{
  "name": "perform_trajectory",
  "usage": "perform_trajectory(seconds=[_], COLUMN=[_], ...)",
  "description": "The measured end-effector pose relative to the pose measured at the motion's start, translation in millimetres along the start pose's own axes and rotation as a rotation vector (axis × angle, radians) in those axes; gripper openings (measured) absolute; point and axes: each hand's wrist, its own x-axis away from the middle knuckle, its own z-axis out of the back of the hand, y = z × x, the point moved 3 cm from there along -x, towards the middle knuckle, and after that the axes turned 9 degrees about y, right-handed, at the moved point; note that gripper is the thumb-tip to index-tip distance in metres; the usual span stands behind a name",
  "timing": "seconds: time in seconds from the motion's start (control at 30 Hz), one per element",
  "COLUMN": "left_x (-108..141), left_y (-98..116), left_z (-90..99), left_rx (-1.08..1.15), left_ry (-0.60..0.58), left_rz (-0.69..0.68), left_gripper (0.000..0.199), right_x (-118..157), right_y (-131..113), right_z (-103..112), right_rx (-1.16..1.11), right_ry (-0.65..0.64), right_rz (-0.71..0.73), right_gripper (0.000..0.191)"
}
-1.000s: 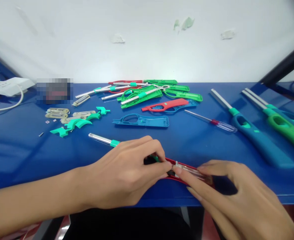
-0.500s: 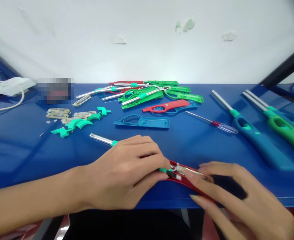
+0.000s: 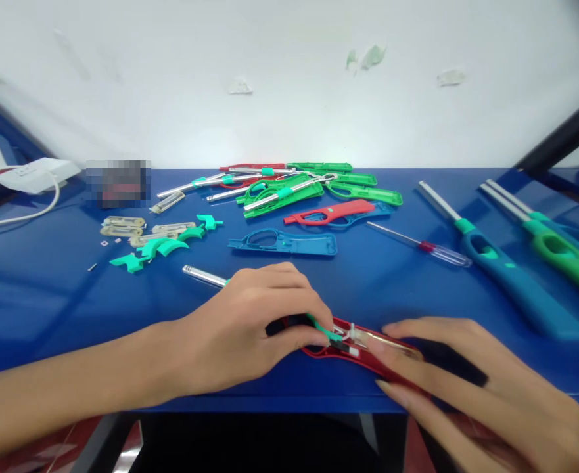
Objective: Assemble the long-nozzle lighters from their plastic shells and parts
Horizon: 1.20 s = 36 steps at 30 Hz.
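Note:
Near the front edge of the table lies an open red lighter casing half [image 3: 374,369]. My left hand [image 3: 264,322] pinches a green trigger [image 3: 323,328] between thumb and fingers, over the casing. Beside that trigger sits a black and white piece [image 3: 346,347] inside the casing. My right hand [image 3: 471,368] grips the casing's right end, one finger lying along a clear fuel tank [image 3: 361,336]. A metal lighter tube [image 3: 203,276] runs out from behind my left hand, its far part hidden.
Loose green triggers [image 3: 173,246] and pale tanks [image 3: 121,222] lie left. A blue casing half [image 3: 294,244], red casing [image 3: 338,213] and green casing halves [image 3: 309,190] lie behind. Right are a screwdriver [image 3: 441,254], a blue lighter [image 3: 516,282] and a green lighter [image 3: 565,259].
My left fingers have lifted and tilted the green trigger slightly, so more of it and of the red casing shows. My right hand stays on the casing. The view has shifted slightly.

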Motion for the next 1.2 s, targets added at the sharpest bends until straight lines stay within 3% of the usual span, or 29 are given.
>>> perform_trajectory(seconds=[0.3, 0.6, 0.93, 1.2], left_x=[-6, -6, -2, 2], left_y=[-1, 5, 5, 3], left_z=[9.3, 9.4, 1.5, 0.9], left_rx=[0.055, 0.030, -0.012, -0.039], left_ry=[-0.028, -0.040, -0.029, -0.031], left_rz=[0.126, 0.199, 0.073, 0.061], left_gripper=[0.006, 0.008, 0.012, 0.012], right_x=[7, 6, 5, 12], right_y=[19, 19, 16, 25], right_z=[0, -2, -5, 3], right_rx=[-0.040, -0.093, -0.039, -0.026], right_ry=[-0.106, -0.095, -0.022, 0.041], right_rz=[0.002, -0.025, -0.104, -0.132], right_gripper=[0.055, 0.054, 0.047, 0.043])
